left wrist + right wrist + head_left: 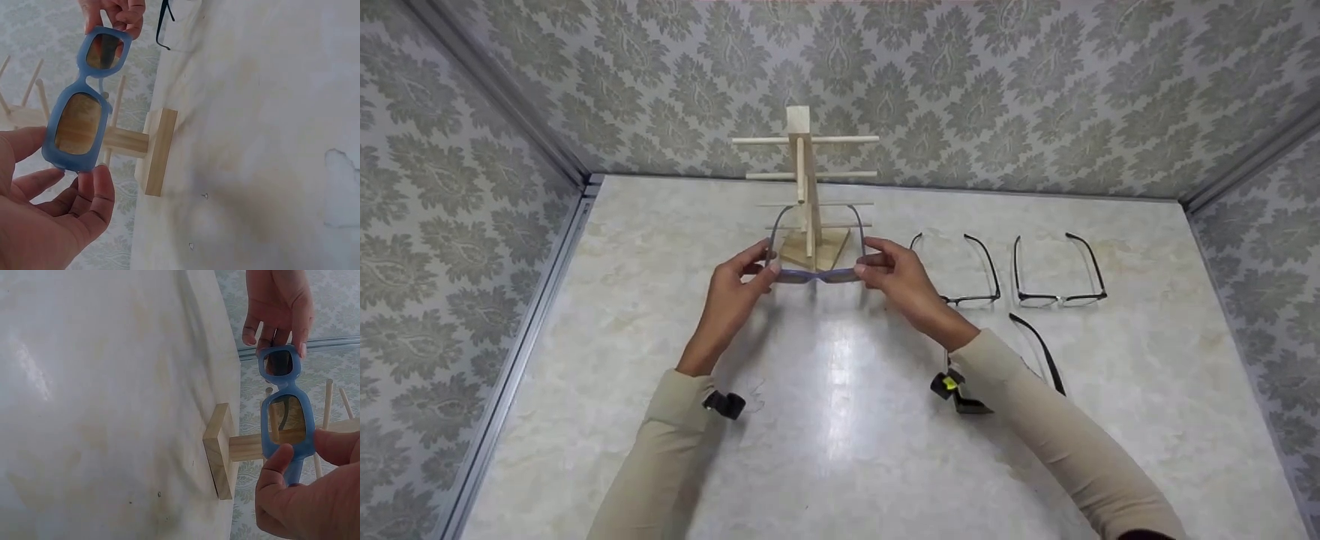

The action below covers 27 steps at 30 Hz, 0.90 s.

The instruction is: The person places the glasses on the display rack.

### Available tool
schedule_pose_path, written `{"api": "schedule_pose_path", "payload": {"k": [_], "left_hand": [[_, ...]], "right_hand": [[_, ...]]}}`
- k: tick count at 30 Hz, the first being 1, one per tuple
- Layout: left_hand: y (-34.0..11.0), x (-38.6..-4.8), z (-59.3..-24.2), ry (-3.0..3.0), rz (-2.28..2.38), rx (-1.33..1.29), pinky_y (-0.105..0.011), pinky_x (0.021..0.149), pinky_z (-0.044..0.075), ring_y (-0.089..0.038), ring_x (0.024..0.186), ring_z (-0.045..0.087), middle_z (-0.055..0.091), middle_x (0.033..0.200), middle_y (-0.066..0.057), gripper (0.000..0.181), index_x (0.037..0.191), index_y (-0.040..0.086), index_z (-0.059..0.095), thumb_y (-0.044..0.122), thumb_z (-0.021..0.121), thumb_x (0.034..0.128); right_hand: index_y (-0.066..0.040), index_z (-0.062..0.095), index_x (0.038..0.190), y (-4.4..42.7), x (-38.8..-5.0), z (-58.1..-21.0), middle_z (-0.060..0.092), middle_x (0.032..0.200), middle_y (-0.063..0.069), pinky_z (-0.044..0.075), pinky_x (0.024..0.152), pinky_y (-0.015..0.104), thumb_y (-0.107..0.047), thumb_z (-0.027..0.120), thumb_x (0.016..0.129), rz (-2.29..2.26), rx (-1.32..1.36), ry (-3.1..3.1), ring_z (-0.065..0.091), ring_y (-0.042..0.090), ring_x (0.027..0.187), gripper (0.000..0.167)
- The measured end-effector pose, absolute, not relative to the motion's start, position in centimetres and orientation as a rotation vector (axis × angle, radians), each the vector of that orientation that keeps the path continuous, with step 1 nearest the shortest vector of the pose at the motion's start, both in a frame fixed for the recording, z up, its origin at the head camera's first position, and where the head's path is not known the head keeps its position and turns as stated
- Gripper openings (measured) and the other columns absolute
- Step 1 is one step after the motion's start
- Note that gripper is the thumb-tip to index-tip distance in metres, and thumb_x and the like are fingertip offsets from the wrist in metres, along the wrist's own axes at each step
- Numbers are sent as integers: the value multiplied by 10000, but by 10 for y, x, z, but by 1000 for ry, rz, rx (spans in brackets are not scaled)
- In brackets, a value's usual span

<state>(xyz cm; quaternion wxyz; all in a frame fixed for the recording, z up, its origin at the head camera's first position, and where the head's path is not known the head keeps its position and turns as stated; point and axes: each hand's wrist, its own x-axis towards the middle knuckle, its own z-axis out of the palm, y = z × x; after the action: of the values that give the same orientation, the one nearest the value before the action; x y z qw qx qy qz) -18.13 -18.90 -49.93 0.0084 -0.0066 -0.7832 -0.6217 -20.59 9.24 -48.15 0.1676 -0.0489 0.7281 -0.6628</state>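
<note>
Pale table (pixel 840 480) | left fingers (pixel 765 277), right fingers (pixel 872 276) pinch blue-framed sunglasses (pixel 802 276) | right sleeve (pixel 1057 421) hides part of lower black spectacles (pixel 1048 356)

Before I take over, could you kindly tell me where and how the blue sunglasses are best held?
I'd take the blue sunglasses by both outer corners of the front, from left and right on the near side. The front faces nearer, while the open temples point away towards the wooden stand, so this should leave the lenses untouched.
</note>
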Motion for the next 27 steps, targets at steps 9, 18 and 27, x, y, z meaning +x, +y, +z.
{"api": "schedule_pose_path", "payload": {"k": [9, 18, 27], "left_hand": [[-190, -192, -500, -2448, -1967, 3, -215, 821, 607, -244, 1137, 616, 666, 1433, -216, 540, 1594, -5, 554, 193, 676, 1107], [-191, -196, -507, -2472, -1977, 24, -236, 836, 615, -249, 1149, 606, 659, 1435, -200, 527, 1600, 6, 553, 183, 665, 1116], [-191, -197, -509, -2488, -1945, 31, -282, 855, 635, -251, 1152, 630, 658, 1440, -212, 537, 1603, -2, 543, 176, 674, 1113]], "right_hand": [[76, 423, 1641, 87, -216, -483, 605, 1438, 344, 515, 1160, 617, 2, 632, 1102, -1936, -96, 2030, 664, 369, 1274, 583], [90, 456, 1617, 84, -220, -487, 681, 1297, 248, 534, 1149, 600, 25, 634, 1091, -1956, -42, 2022, 690, 282, 1171, 559], [74, 452, 1628, 82, -222, -490, 674, 1315, 234, 526, 1152, 592, -5, 631, 1102, -1942, -36, 2021, 684, 291, 1202, 562]]}}
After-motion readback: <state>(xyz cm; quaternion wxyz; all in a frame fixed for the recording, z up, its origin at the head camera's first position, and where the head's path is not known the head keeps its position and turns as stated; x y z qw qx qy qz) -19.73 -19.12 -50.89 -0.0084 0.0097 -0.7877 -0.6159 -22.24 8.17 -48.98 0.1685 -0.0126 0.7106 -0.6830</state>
